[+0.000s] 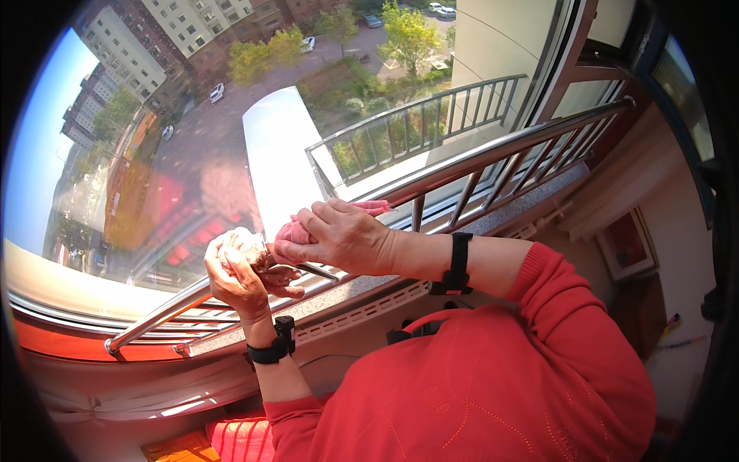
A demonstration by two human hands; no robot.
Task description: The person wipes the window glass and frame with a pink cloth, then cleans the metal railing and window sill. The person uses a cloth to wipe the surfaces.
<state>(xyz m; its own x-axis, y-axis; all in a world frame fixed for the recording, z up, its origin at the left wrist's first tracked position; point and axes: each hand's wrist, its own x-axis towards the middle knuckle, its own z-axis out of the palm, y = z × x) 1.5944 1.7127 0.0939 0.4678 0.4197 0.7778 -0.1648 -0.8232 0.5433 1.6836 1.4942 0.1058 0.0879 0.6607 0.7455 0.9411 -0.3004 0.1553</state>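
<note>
My left hand (239, 277) grips a bunched, pale cloth (245, 245), sunlit nearly white, at the metal handrail (167, 315). Just right of it, my right hand (340, 237) is closed around a pink cloth (294, 233) against the same rail; a twisted pink end (371, 207) sticks out past my knuckles. Brownish, crumpled folds hang below the left palm; whether they are cloth or fingers in shadow is hard to tell. The two hands nearly touch. Each wrist wears a black strap.
Window glass stands beyond the railing, with an outer balcony railing (415, 127) outside. Under the handrail run metal bars, a speckled stone sill (519, 199) and a white radiator (369, 306). A curtain (138, 387) hangs at lower left; a framed picture (626, 245) is at right.
</note>
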